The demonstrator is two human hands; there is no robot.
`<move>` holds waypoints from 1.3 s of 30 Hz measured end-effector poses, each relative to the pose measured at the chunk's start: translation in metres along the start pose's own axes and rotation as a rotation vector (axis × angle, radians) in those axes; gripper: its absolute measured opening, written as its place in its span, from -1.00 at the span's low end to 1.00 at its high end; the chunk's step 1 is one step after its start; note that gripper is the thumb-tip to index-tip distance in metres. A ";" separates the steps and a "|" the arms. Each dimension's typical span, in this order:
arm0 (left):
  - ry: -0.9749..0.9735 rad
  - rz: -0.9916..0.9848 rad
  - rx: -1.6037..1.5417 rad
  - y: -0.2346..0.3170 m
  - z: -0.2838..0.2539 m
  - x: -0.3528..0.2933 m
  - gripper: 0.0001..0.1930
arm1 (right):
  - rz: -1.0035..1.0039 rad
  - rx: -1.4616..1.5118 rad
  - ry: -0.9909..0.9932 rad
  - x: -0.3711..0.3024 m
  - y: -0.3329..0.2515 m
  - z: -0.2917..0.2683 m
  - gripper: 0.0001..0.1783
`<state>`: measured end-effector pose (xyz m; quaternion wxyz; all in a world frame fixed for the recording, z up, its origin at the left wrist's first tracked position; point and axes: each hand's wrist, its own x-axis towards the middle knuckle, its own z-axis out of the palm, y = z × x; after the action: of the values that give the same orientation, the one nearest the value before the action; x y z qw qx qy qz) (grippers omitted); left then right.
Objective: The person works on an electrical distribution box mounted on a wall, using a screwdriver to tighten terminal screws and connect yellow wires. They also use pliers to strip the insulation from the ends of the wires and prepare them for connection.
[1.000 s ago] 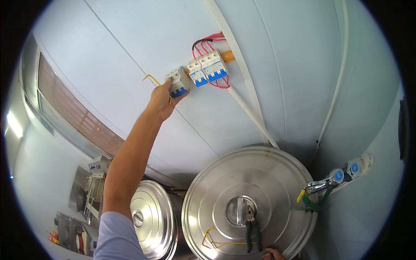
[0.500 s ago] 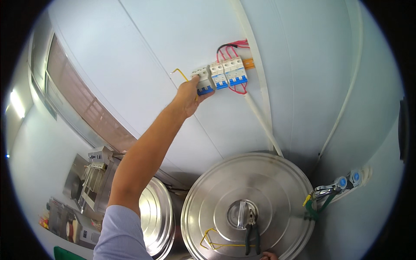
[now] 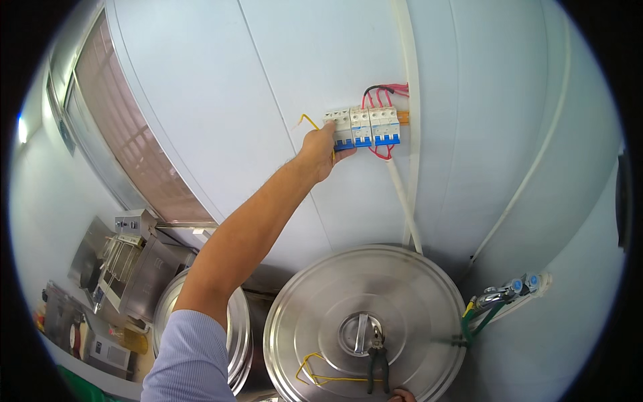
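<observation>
My left hand (image 3: 319, 153) is closed around the leftmost circuit breaker (image 3: 341, 132), white with blue switches, thumb on its front and fingers under it. This breaker sits beside a second breaker (image 3: 360, 126) and a wider third one (image 3: 384, 125). Red wires (image 3: 375, 99) run into the right-hand breakers from above. A short yellow wire (image 3: 309, 120) with a bent end sticks out by my left hand. My right hand (image 3: 402, 396) shows only in part at the lower edge, near the dark-handled pliers (image 3: 378, 362); its fingers are mostly hidden.
The pliers and a bent yellow wire (image 3: 335, 380) lie on a large round steel lid (image 3: 301, 301). An orange rail (image 3: 403, 118) ends at a white wall conduit (image 3: 412, 60). Taps with blue caps (image 3: 517, 287) stand right; a second steel lid (image 3: 238, 315) and kitchen equipment (image 3: 144, 268) are left.
The left breaker, tilted and slightly apart from its neighbour before, now sits in line against it, my left hand still on it. The view has shifted a little.
</observation>
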<state>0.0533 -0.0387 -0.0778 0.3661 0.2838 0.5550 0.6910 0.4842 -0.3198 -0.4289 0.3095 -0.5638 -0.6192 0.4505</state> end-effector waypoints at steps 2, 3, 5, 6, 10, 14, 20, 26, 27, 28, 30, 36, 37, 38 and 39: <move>-0.006 -0.033 -0.045 0.003 0.002 -0.005 -0.55 | 0.002 -0.005 0.017 0.000 0.003 0.001 -0.68; -0.009 -0.062 -0.048 0.005 0.000 -0.005 -0.56 | 0.023 -0.008 0.012 -0.001 0.003 0.002 -0.69; -0.016 -0.118 -0.055 0.010 -0.004 -0.001 -0.56 | 0.063 0.000 -0.001 -0.002 0.002 0.002 -0.69; -0.022 -0.134 -0.037 0.011 -0.005 0.000 -0.57 | 0.083 0.013 -0.005 -0.002 0.002 0.003 -0.69; -0.011 -0.172 0.033 0.013 -0.010 0.006 -0.58 | 0.004 0.024 0.013 -0.002 0.011 0.006 -0.69; 0.040 -0.152 0.073 0.009 -0.003 0.008 -0.61 | 0.025 0.047 0.024 -0.003 0.014 0.007 -0.69; 0.105 -0.151 0.094 0.006 -0.009 0.018 -0.65 | -0.014 0.069 0.039 -0.003 0.005 0.006 -0.69; 0.090 -0.201 0.049 0.016 -0.002 0.006 -0.68 | 0.094 0.098 0.005 -0.004 0.011 0.008 -0.69; 0.083 -0.205 0.041 0.016 -0.002 0.006 -0.69 | 0.105 0.102 -0.005 -0.004 0.011 0.007 -0.70; 0.077 -0.210 0.033 0.017 -0.002 0.006 -0.69 | 0.115 0.107 -0.015 -0.005 0.010 0.006 -0.70; 0.072 -0.219 0.027 0.019 -0.002 0.004 -0.70 | 0.093 0.097 -0.012 -0.004 0.008 0.006 -0.69; 0.080 -0.256 0.033 0.023 -0.004 0.007 -0.70 | 0.065 0.067 -0.007 -0.005 0.016 0.008 -0.66; 0.073 -0.255 0.035 0.022 -0.004 0.007 -0.70 | 0.086 0.064 -0.021 -0.005 0.012 0.007 -0.66; 0.067 -0.254 0.037 0.022 -0.005 0.007 -0.69 | 0.086 0.056 -0.018 -0.006 0.013 0.007 -0.66; 0.070 -0.262 0.030 0.022 -0.006 0.008 -0.69 | 0.085 0.048 -0.016 -0.006 0.013 0.007 -0.66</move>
<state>0.0395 -0.0377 -0.0583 0.4293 0.1902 0.6100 0.6383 0.4840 -0.3273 -0.4427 0.2987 -0.5781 -0.5862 0.4826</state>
